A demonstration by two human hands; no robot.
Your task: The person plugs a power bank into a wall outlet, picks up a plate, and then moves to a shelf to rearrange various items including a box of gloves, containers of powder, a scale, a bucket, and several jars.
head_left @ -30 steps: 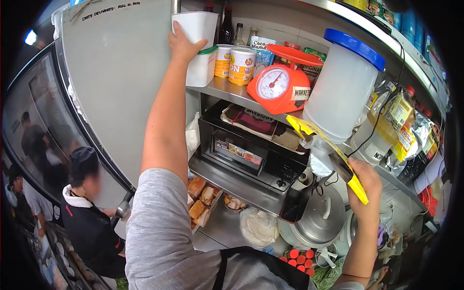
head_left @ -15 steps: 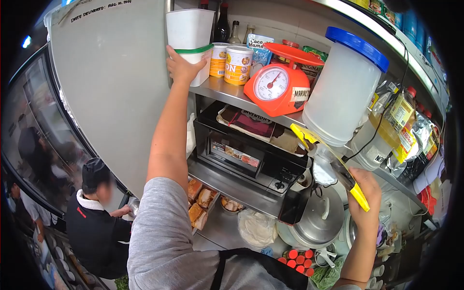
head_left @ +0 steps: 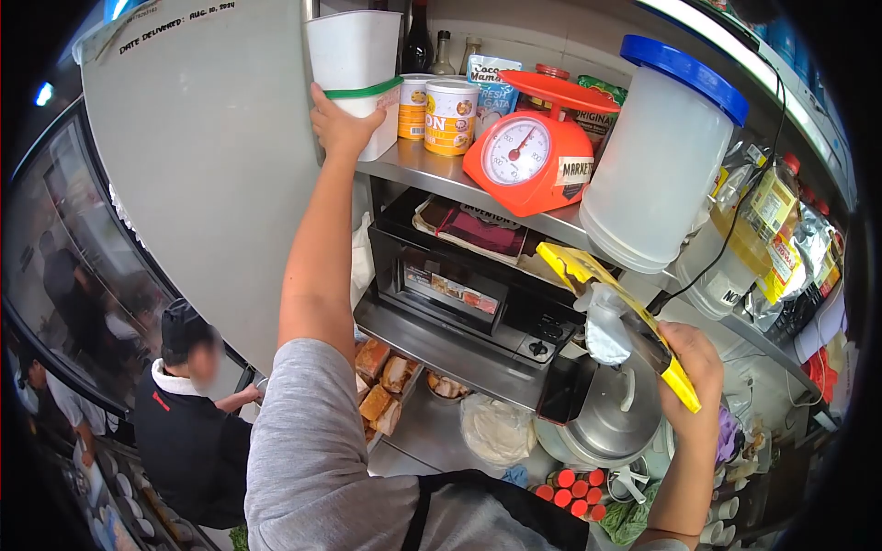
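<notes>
My left hand [head_left: 344,129] is raised to the shelf and closed around the side of a white plastic container with a green rim [head_left: 378,124]. A second white container [head_left: 354,46] is stacked on top of it. My right hand [head_left: 694,367] grips the lower end of a long, flat, yellow-edged thing [head_left: 588,266] with a dark side, tilted in front of the shelf. Its exact kind I cannot make out. Silvery foil-like material [head_left: 607,326] shows against its underside. Beside my left hand stand yellow-and-white cans [head_left: 450,118].
A red kitchen scale [head_left: 528,156] and a large blue-lidded tub [head_left: 652,165] share the shelf. Below are a black toaster oven [head_left: 450,285], a lidded pot [head_left: 611,413] and bread loaves [head_left: 377,399]. A co-worker in black [head_left: 188,432] stands at the left.
The yellow-edged thing has shifted slightly left and down in my right hand. My left hand stays on the green-rimmed container. The whole view has shifted a little.
</notes>
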